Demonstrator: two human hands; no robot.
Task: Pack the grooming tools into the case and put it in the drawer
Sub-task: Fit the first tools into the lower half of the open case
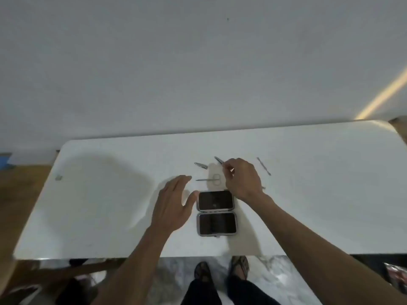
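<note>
A white table (308, 194) stands against a pale wall (198, 62). Near its front edge lies an open case (217, 212), two dark-lined halves hinged together, one far and one near. The left hand (174, 205) hovers spread, palm down, just left of the case, thumb close to the far half. The right hand (242, 179) is beyond the case's right corner, fingers pinched on a thin metal tool (219, 160) that points far-left. Small scissors (209, 179) lie between the hands, a nail clipper (200, 165) farther off to the left, and a slim metal pusher (263, 166) well right of the right hand. Two sandalled feet (220, 269) show below the table edge.
</note>
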